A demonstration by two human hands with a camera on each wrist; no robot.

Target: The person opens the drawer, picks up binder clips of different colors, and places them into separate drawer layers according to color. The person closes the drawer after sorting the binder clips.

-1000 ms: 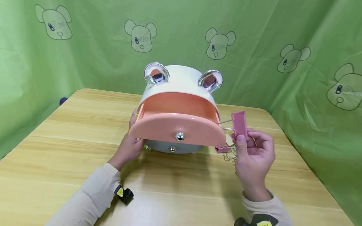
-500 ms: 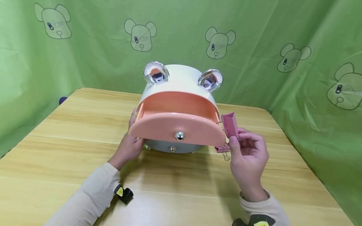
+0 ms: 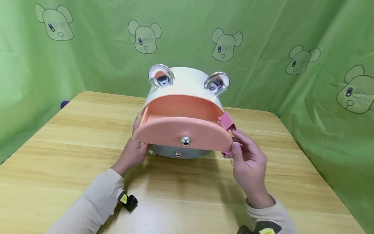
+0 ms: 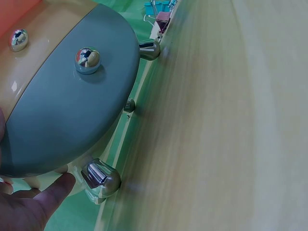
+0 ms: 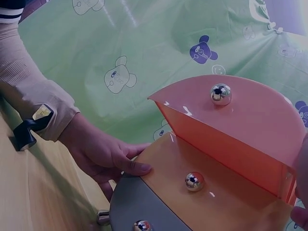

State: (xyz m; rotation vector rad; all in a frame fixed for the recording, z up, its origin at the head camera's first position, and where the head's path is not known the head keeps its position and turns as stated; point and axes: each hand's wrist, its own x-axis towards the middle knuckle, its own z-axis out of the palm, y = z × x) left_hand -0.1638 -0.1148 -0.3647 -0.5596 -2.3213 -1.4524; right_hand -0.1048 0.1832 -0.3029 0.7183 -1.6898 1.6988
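A small rounded storage cabinet (image 3: 190,78) with silvery ears stands on the table, its pink top drawer (image 3: 163,135) pulled out. My left hand (image 3: 132,154) holds the cabinet's left side; in the right wrist view its thumb (image 5: 137,167) lies on the front, fingers round the side. A pink binder clip (image 3: 227,121) tilts over the drawer's right edge. Just below it is my right hand (image 3: 249,162), thumb and index finger apart, index fingertip close to the clip; whether they touch is unclear. Another pink binder clip (image 3: 226,155) lies beneath, partly hidden.
Below the pink drawer are an orange drawer (image 5: 168,163) and a grey-blue drawer (image 4: 82,106), both closed, with round silver knobs. Teal binder clips (image 4: 156,8) lie on the table beyond the cabinet's right side. A green curtain (image 3: 187,13) hangs behind the wooden table (image 3: 181,201).
My right hand has moved left with the pink binder clip to the drawer's right edge. The clip has tipped over, and the fingers have come away from their pinch. The left hand stays put.
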